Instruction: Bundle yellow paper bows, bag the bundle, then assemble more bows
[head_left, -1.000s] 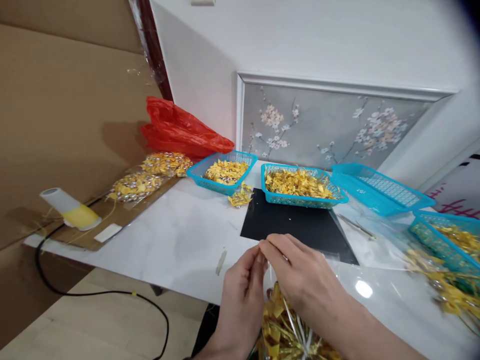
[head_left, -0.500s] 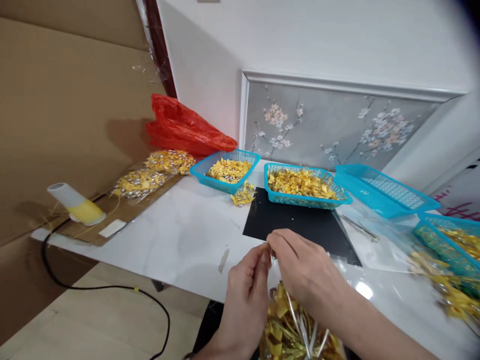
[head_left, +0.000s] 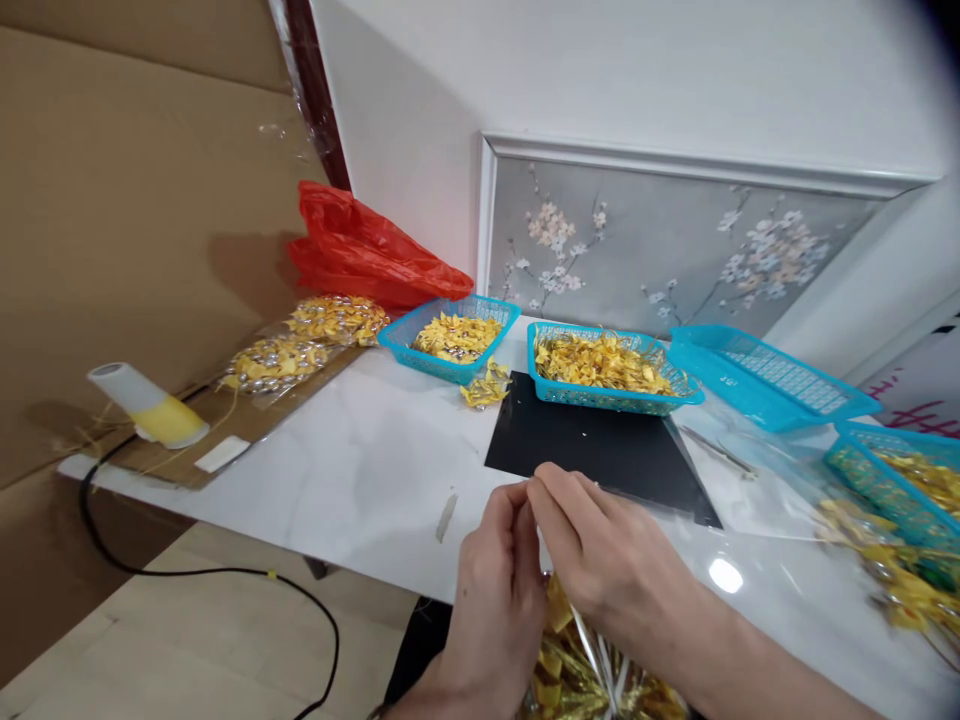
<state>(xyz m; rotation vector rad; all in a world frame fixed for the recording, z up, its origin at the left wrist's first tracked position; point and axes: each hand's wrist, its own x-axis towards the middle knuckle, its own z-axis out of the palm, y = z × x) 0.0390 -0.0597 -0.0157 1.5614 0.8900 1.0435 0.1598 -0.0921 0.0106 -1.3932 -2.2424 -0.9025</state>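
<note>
At the table's (head_left: 352, 480) near edge, the left hand (head_left: 495, 595) and right hand (head_left: 611, 550) meet, fingertips pinched narrow on a clear bag (head_left: 600, 690) of gold pieces; the hands hide the exact grip. The bag is below them, partly covered by the right hand.

Just beyond, a black sheet (head_left: 592, 435) lies flat. The middle basket (head_left: 615, 401) overlaps its far edge; gold pieces fill it. Far left of that is another basket (head_left: 427, 366), a small packet (head_left: 486, 387) near it and a red bag (head_left: 367, 255) behind. Farther left, two packets (head_left: 277, 365) and a white-and-yellow cylinder (head_left: 154, 408) rest on cardboard (head_left: 270, 432); a cable (head_left: 210, 573) hangs past the table's left end. Right of the sheet lie a thin tool (head_left: 720, 452), a third basket (head_left: 757, 385) and a fourth (head_left: 862, 480), with blurred gold pieces (head_left: 900, 575) nearer.
</note>
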